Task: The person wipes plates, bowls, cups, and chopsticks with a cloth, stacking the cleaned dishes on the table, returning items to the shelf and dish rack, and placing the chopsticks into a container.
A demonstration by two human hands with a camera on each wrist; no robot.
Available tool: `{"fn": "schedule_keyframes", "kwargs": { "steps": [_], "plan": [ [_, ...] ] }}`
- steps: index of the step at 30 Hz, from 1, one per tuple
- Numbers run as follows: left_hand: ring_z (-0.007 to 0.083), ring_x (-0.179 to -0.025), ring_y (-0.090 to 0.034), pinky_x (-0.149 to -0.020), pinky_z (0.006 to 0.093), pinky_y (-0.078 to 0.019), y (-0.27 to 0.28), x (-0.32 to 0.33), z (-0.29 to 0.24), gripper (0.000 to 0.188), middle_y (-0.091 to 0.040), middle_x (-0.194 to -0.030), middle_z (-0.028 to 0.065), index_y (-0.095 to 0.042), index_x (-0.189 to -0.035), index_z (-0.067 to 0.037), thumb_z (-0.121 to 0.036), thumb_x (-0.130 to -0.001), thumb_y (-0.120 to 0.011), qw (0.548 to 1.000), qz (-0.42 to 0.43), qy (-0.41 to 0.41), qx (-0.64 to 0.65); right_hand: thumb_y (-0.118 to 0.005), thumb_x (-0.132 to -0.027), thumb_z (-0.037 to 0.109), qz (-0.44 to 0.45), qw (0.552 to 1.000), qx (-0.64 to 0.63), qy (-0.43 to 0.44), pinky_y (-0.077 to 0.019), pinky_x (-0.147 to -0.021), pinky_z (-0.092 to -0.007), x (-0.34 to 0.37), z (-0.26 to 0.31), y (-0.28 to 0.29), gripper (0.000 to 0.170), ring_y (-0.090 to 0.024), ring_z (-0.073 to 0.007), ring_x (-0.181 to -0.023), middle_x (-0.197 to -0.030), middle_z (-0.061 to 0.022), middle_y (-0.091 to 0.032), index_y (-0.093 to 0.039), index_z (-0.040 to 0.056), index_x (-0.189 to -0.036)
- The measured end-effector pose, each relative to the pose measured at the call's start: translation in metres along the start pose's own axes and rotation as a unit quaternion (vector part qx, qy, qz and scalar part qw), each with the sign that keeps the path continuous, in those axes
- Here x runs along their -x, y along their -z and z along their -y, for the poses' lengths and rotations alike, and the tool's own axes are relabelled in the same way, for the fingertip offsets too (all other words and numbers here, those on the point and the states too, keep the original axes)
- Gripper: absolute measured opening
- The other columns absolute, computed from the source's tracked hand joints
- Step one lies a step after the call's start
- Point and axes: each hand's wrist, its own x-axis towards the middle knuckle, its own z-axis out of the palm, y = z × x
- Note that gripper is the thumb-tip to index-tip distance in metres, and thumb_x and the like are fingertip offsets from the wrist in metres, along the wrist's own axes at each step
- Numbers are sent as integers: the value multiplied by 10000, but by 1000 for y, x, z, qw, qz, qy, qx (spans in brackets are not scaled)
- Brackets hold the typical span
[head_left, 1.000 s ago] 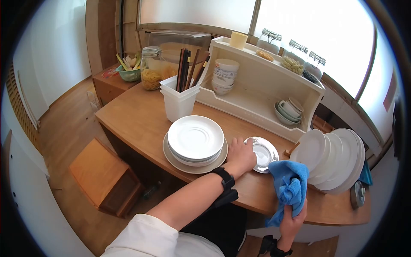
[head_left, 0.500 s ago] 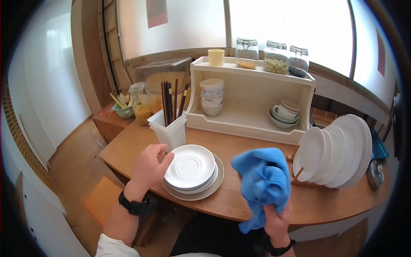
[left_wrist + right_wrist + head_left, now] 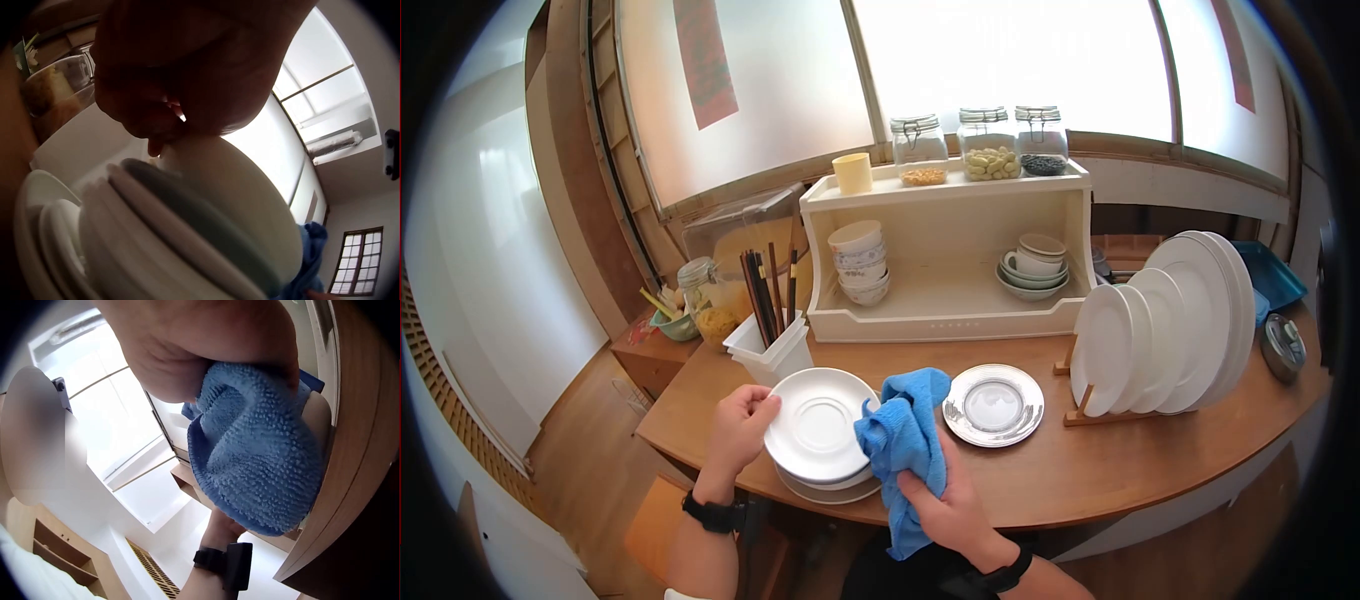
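Observation:
The left hand [image 3: 740, 430] pinches the left rim of a white plate [image 3: 818, 425], which tilts over a stack of plates on the table. In the left wrist view the left hand [image 3: 194, 69] holds the plate [image 3: 237, 194] above the stacked plates' edges. A blue cloth [image 3: 908, 440] is gripped by the right hand [image 3: 956, 500] and meets the plate's right side. The right wrist view shows the cloth [image 3: 256, 450] bunched beneath the right hand [image 3: 212, 344]. A patterned plate [image 3: 994, 405] lies flat to the right of the cloth.
A wooden rack [image 3: 1090, 420] with several upright plates stands at right. Behind are a white shelf [image 3: 950, 326] with bowls, cups and jars, and a white holder [image 3: 775, 352] with chopsticks. A metal container [image 3: 1284, 345] is at far right.
The left hand has left the patterned plate, moved to the stack and taken hold of a white plate's rim. The right hand has brought the blue cloth left to that plate.

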Motion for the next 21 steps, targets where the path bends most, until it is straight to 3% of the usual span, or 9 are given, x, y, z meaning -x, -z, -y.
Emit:
{"fn": "schedule_keyframes", "kwargs": {
  "steps": [2,9,11,13,16,17,18,19,21],
  "plan": [
    [34,-623,-525,-563,196,-424,-4,11,-21,174,-624,-725,-7,-635,-984,23,-128,-898,-643,983,-45,-44,173,-624,-915,146,-12,1000,-15,-2,-375,-1028,-329,0,0,-6,651,-480,-218,-1223,-1335,-160,-479,-272,-34,-1433],
    [23,-610,-497,-571,174,-400,-43,52,-72,170,-594,-690,-30,-637,-960,8,-147,-898,-670,959,-116,-207,157,-611,-924,98,-125,973,-188,-44,-410,-964,-301,-3,-1,-6,475,-521,-141,-1087,-1216,-54,-556,-415,7,-1347],
    [57,-750,-554,-687,206,-451,-54,60,-71,238,-630,-844,6,-590,-1083,-4,-143,-904,-662,964,-90,-193,159,-613,-918,79,-160,951,-261,-38,-414,-939,-283,-2,4,4,431,-525,-122,-1056,-1188,-43,-568,-444,17,-1310],
    [148,-1074,-542,-933,305,-432,-79,73,-92,466,-568,-1185,88,-433,-1328,-27,-117,-914,-626,918,4,-128,376,-598,-923,59,-169,954,-249,-12,-419,-918,-264,-1,19,7,391,-525,-100,-1034,-1180,-34,-570,-460,32,-1288],
    [234,-1328,-352,-1106,398,-279,-99,96,-102,639,-361,-1429,119,-214,-1470,-54,-148,-941,-561,816,131,14,562,-611,-888,40,-205,966,-150,54,-418,-947,-322,3,33,19,458,-546,-186,-1060,-1180,-84,-575,-443,40,-1314],
    [234,-1328,-352,-1106,398,-279,-105,98,-104,639,-361,-1429,119,-214,-1470,-54,-148,-941,-561,815,134,15,564,-629,-850,51,-213,966,48,138,-404,-970,-371,5,37,26,472,-536,-258,-1087,-1181,-128,-565,-472,34,-1295],
    [251,-1350,-323,-1115,409,-265,-111,99,-105,651,-329,-1452,126,-193,-1483,-56,-184,-948,-542,788,138,14,599,-648,-812,61,-211,922,245,214,-389,-994,-419,7,40,30,487,-526,-330,-1113,-1181,-172,-554,-500,28,-1275],
    [269,-1372,-295,-1123,421,-250,-116,102,-106,664,-297,-1475,133,-172,-1495,-58,-220,-955,-523,761,142,13,633,-648,-812,61,-212,921,248,213,-389,-994,-419,12,44,28,487,-526,-330,-1113,-1181,-172,-554,-500,28,-1275],
    [275,-1371,-294,-1124,428,-251,-132,108,-101,662,-294,-1475,136,-171,-1491,-54,-311,-968,-486,778,146,1,610,-682,-731,111,-119,828,476,273,-332,-1028,-515,22,51,14,491,-460,-443,-1168,-1198,-240,-511,-574,5,-1198]
  ]
}}
